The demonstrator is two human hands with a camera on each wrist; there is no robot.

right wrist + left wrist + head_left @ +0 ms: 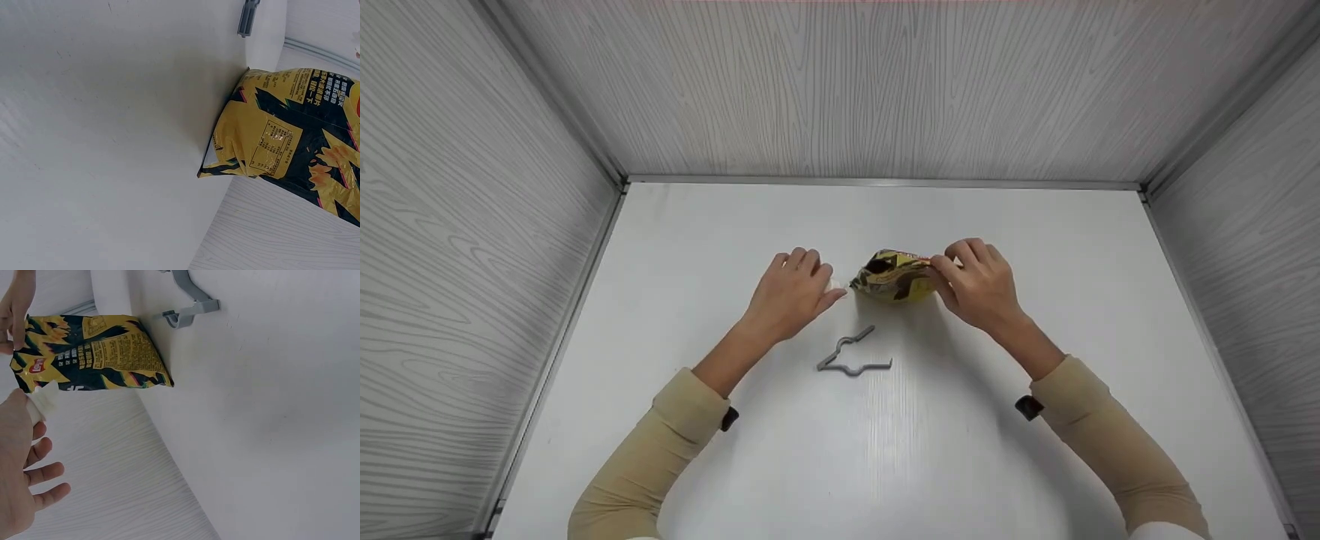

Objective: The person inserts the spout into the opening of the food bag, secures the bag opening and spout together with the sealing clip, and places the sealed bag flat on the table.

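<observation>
A yellow and black snack bag (901, 285) with printed text stands upright on the table, its top edge gaping around a dark opening. At the top right corner, my right hand (979, 285) pinches the bag between thumb and fingers. My left hand (791, 296) is at the bag's left corner and holds a small white piece (42, 404) by the thumb; what kind of thing it is I cannot tell. The other left fingers are spread in the left wrist view. The right hand is out of its own wrist view, where the bag's lower part (281, 129) shows.
A grey hinged clip (851, 367) lies spread in a V on the white table (810, 465), nearer to me than the bag. Wood-grained panels (840, 90) wall the table at the back and both sides.
</observation>
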